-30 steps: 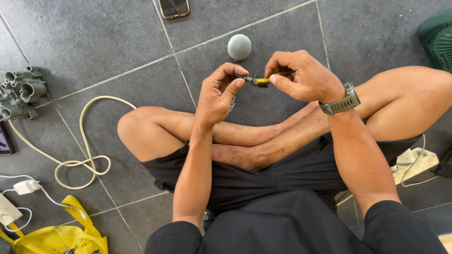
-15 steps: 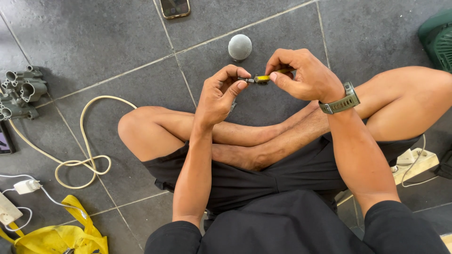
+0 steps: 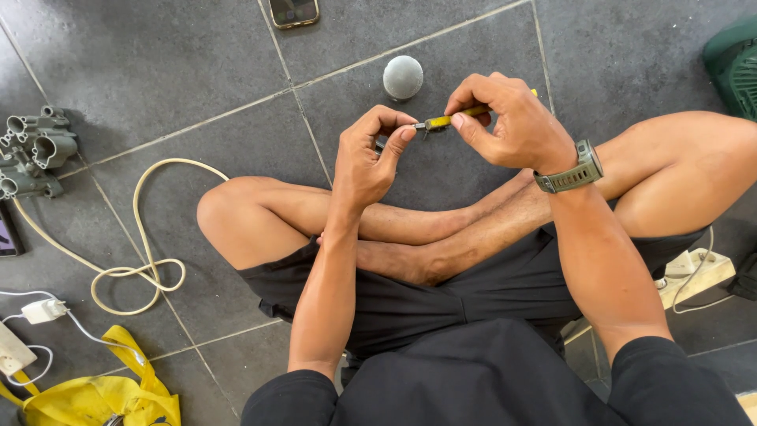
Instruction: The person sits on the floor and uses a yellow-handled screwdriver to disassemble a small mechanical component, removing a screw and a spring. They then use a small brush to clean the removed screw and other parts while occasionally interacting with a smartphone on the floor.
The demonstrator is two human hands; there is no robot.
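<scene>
Fingers of right hand (image 3: pixel 512 126) clasp yellow tool (image 3: pixel 453 119); left hand (image 3: pixel 371 158) pinches its tip.

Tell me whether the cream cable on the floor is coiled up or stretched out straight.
Loosely looped, not straight: the cream cable curves in an arch and crosses itself in small loops on the grey tiles, left of the person's knee.

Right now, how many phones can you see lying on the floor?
2 in view. One phone lies at the top edge, beyond the grey ball. A second dark phone is cut off by the left edge, below the grey metal part. More may lie outside the frame.
</scene>
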